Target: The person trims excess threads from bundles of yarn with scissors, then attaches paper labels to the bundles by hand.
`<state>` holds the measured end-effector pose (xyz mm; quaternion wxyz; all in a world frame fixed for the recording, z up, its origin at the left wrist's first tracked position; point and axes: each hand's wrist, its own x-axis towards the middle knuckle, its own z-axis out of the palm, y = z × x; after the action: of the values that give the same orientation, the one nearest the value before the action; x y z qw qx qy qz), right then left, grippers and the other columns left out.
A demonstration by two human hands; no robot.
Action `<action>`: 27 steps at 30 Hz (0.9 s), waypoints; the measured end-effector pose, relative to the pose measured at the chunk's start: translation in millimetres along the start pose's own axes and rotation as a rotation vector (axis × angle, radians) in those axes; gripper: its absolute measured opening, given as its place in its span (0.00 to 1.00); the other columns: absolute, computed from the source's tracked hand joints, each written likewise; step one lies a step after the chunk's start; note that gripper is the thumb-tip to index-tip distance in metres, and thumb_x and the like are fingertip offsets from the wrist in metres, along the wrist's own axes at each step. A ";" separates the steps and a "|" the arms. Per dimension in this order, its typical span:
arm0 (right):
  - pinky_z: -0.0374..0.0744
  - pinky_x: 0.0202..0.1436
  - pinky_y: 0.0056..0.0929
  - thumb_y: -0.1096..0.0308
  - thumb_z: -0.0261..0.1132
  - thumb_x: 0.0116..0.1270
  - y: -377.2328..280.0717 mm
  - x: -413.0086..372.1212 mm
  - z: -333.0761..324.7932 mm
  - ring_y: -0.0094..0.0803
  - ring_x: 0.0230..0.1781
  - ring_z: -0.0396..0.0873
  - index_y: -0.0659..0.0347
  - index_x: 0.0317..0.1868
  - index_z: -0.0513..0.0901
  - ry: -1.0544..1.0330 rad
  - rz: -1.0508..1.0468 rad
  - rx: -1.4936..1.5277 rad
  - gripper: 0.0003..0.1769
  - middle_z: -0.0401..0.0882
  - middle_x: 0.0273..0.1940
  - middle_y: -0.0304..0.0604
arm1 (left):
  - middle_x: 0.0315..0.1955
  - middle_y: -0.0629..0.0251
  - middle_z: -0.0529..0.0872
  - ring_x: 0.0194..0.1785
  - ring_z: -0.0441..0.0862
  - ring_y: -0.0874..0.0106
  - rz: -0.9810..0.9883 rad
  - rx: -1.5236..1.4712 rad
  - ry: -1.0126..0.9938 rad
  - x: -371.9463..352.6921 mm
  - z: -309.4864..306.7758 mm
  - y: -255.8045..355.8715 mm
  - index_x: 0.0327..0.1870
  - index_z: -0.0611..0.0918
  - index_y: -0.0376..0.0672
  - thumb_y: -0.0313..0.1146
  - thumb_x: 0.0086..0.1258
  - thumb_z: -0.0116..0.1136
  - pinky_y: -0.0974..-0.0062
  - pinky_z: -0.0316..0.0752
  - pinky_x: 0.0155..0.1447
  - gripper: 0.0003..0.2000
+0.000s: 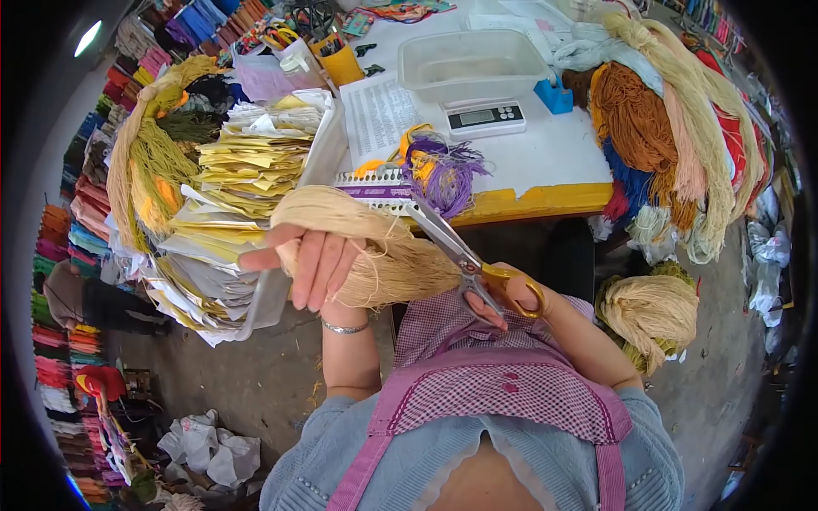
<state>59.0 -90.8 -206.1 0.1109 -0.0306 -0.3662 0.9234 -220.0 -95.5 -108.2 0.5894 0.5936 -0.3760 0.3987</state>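
A thick skein of cream yarn [400, 271] hangs over my left hand [322, 264], which holds it in front of my apron. Its fingers lie across the folded end, and a few strands stick out loose. With my right hand [504, 296] I grip a large pair of scissors [452, 241], one handle loop golden and the other silver. The blades point up and left, past the right side of the skein toward the table edge. A purple and orange thread bundle [441, 170] lies on the table just beyond the blade tips.
A plastic bin of yellow and white paper packets [247, 170] stands at left. On the table are a digital scale [484, 119], a clear plastic tub [473, 64] and a printed sheet [375, 115]. Brown yarn [635, 115] hangs at right; a cream bundle [652, 315] sits below.
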 end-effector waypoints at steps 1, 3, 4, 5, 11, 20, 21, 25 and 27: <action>0.76 0.16 0.21 0.46 0.73 0.56 -5.4 -1.1 2.6 0.26 0.15 0.76 0.68 0.31 0.76 0.005 -0.003 -0.004 0.29 0.74 0.18 0.41 | 0.29 0.62 0.89 0.29 0.87 0.72 -0.017 -0.004 0.076 1.5 0.1 -3.8 0.74 0.62 0.46 0.62 0.67 0.56 0.80 0.81 0.36 0.40; 0.75 0.16 0.18 0.66 0.63 0.62 -20.8 -3.6 10.0 0.20 0.16 0.76 0.65 0.35 0.75 0.186 0.136 -0.377 0.10 0.74 0.24 0.36 | 0.28 0.61 0.88 0.26 0.86 0.72 0.002 -0.025 0.091 4.4 -3.1 -19.2 0.74 0.61 0.43 0.63 0.66 0.56 0.80 0.79 0.33 0.42; 0.75 0.16 0.20 0.68 0.62 0.61 -21.8 -0.7 12.5 0.22 0.16 0.76 0.65 0.34 0.75 0.233 0.112 -0.407 0.08 0.75 0.24 0.37 | 0.26 0.63 0.88 0.25 0.86 0.72 -0.029 -0.025 0.135 5.3 -3.8 -23.9 0.74 0.61 0.41 0.63 0.65 0.57 0.80 0.79 0.32 0.43; 0.75 0.16 0.20 0.68 0.62 0.61 -23.1 -0.9 15.6 0.22 0.16 0.76 0.65 0.34 0.75 0.235 0.110 -0.409 0.08 0.75 0.24 0.37 | 0.24 0.64 0.87 0.23 0.85 0.72 -0.061 -0.025 0.180 5.8 -2.5 -26.6 0.73 0.60 0.39 0.64 0.64 0.58 0.80 0.78 0.31 0.45; 0.72 0.56 0.24 0.66 0.64 0.54 -36.1 -14.9 4.4 0.26 0.46 0.73 0.62 0.54 0.70 0.442 -0.195 -0.710 0.26 0.72 0.44 0.39 | 0.69 0.51 0.68 0.72 0.63 0.58 -0.247 0.776 1.291 60.8 12.1 -37.8 0.74 0.54 0.32 0.68 0.73 0.30 0.61 0.60 0.73 0.45; 0.64 0.72 0.37 0.26 0.66 0.49 -6.2 -27.5 21.2 0.40 0.65 0.68 0.73 0.68 0.61 -0.186 -0.125 0.034 0.63 0.68 0.63 0.52 | 0.77 0.52 0.49 0.80 0.33 0.56 -0.817 1.669 1.223 55.0 -44.1 -32.9 0.70 0.71 0.45 0.64 0.75 0.37 0.61 0.30 0.78 0.35; 0.61 0.74 0.39 0.20 0.59 0.49 -9.1 -22.8 28.3 0.41 0.69 0.64 0.73 0.70 0.59 -0.210 -0.030 -0.021 0.66 0.65 0.66 0.54 | 0.77 0.52 0.49 0.80 0.33 0.56 -0.818 1.666 1.215 58.1 -46.7 -34.6 0.70 0.71 0.45 0.64 0.75 0.37 0.61 0.30 0.78 0.35; 0.57 0.76 0.41 0.12 0.45 0.42 5.6 -5.6 32.0 0.42 0.72 0.60 0.74 0.71 0.57 -0.306 -0.058 0.086 0.73 0.62 0.69 0.57 | 0.76 0.48 0.48 0.79 0.32 0.50 -0.957 1.774 1.139 69.2 -49.5 -42.4 0.72 0.68 0.49 0.63 0.74 0.39 0.57 0.31 0.78 0.34; 0.56 0.76 0.42 0.12 0.45 0.42 2.8 6.2 34.1 0.43 0.73 0.60 0.74 0.71 0.57 -0.332 -0.058 0.260 0.74 0.61 0.70 0.58 | 0.76 0.46 0.47 0.79 0.32 0.48 -0.974 1.807 1.111 70.4 -46.4 -45.7 0.72 0.67 0.49 0.62 0.74 0.40 0.57 0.31 0.78 0.33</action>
<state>47.7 -114.2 -183.0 0.0784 0.1471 -0.2579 0.9517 -151.4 -46.5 -62.5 0.1266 0.6226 0.6218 0.4579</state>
